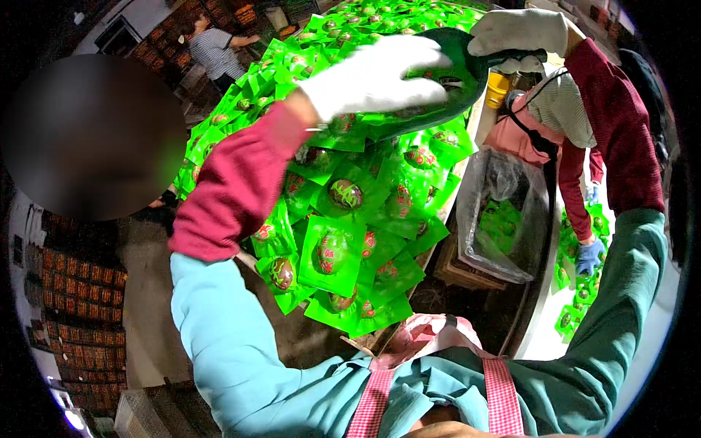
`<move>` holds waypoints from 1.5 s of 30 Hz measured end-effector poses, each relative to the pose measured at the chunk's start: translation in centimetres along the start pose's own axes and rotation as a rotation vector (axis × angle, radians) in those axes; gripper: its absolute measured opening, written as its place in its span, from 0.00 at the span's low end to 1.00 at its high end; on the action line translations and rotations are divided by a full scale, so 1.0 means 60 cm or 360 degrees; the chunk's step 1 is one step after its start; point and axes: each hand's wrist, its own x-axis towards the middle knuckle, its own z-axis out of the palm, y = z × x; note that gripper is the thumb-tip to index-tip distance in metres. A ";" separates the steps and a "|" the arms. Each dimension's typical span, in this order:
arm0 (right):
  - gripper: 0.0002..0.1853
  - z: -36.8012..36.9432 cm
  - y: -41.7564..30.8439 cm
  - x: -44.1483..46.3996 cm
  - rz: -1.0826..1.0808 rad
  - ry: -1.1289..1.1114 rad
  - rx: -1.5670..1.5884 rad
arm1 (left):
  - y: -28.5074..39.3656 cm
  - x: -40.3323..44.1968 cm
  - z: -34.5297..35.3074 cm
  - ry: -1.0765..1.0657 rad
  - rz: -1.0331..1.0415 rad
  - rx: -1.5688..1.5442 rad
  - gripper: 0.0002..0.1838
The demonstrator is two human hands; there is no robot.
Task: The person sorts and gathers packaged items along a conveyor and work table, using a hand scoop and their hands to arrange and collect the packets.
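Observation:
Green plastic packets [332, 255], each with a dark, egg-like item showing inside, lie in a large heap in front of me. My right hand [518, 35], in a white glove, is closed round the handle of a dark green scoop [456, 42] at the heap's right edge. The scoop's bowl rests low against the packets, partly behind my fingers. My left hand [376, 79], also gloved in white, stretches over the heap with fingers extended towards the bowl. It is slightly blurred, and whether it touches packets I cannot tell.
A clear-plastic-lined crate [504, 212] with green packets inside stands to the right. Beyond it, a co-worker's blue-gloved hand [590, 257] is over packets on a white surface. Another person [215, 55] stands at the far left. Stacked crates [80, 314] line the left side.

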 end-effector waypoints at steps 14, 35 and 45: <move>0.19 -0.026 0.093 -0.138 -0.0138 0.0509 -0.0224 | -0.008 -0.004 0.081 -0.0370 0.0109 0.0398 0.26; 0.12 0.313 0.150 0.013 -0.0326 0.1353 0.1333 | 0.002 -0.143 0.012 -0.0453 -0.0503 0.0320 0.31; 0.23 0.329 0.084 0.188 -0.0316 0.1723 0.0983 | 0.005 -0.141 0.009 -0.0706 -0.0529 0.0366 0.36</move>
